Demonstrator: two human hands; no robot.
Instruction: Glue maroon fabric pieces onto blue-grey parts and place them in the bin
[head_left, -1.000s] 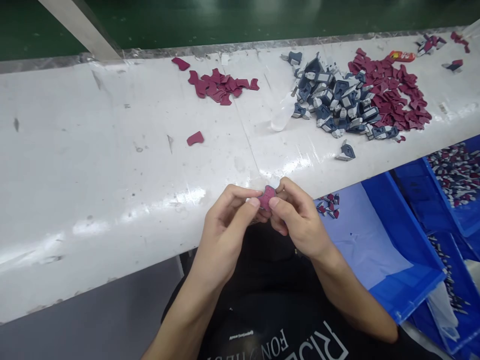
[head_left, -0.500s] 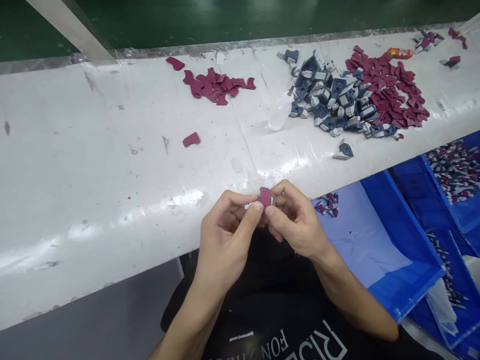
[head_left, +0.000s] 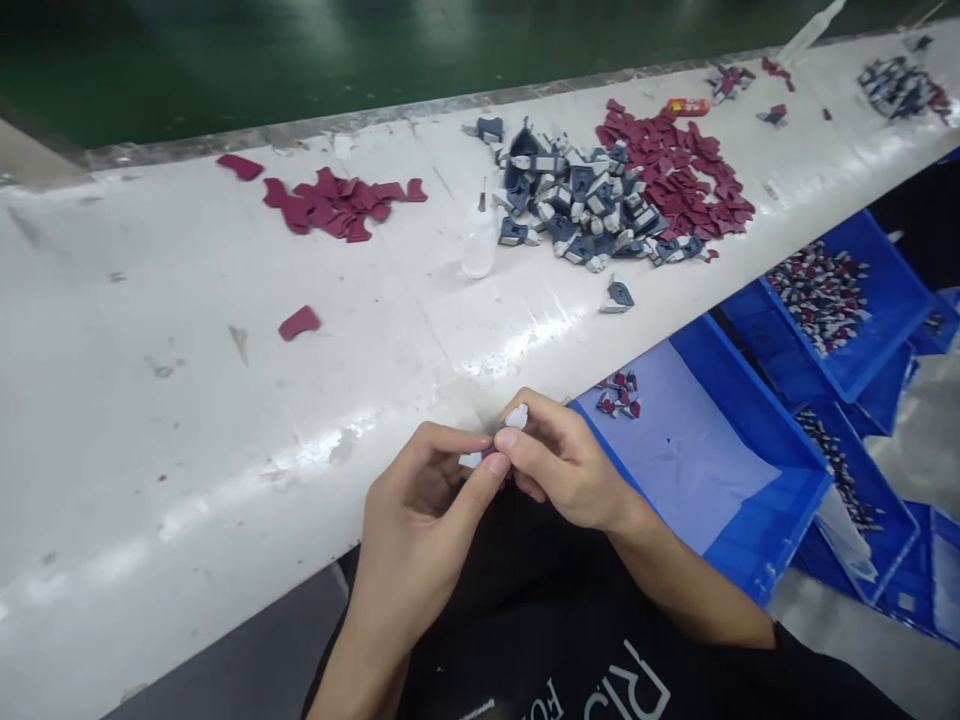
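Between my two hands, just off the table's front edge, is a small plastic part [head_left: 516, 417] in light grey, dark blue and maroon, mostly covered by fingers. My left hand [head_left: 435, 510] pinches its left side between thumb and forefinger. My right hand [head_left: 561, 462] is closed on its right side, thumb pressed across the front. On the table beyond lie a heap of dark-blue and grey plastic parts [head_left: 577, 195], a pile of maroon plates [head_left: 682, 170] and a smaller maroon group [head_left: 334, 205]. A single maroon plate [head_left: 299, 323] and one blue-grey part [head_left: 618, 296] lie nearer me.
A clear bottle with a needle tip [head_left: 478, 250] stands beside the heap on the white table [head_left: 187, 400]. An orange-red wrapper [head_left: 688, 107] lies behind. At right, below the table, a lined blue bin [head_left: 787, 520] holds several joined parts; another blue bin [head_left: 892, 330] is fuller.
The view has swung right, so the table things sit farther left. The held part has turned: its maroon face showed plainly before and is now mostly behind my right thumb.
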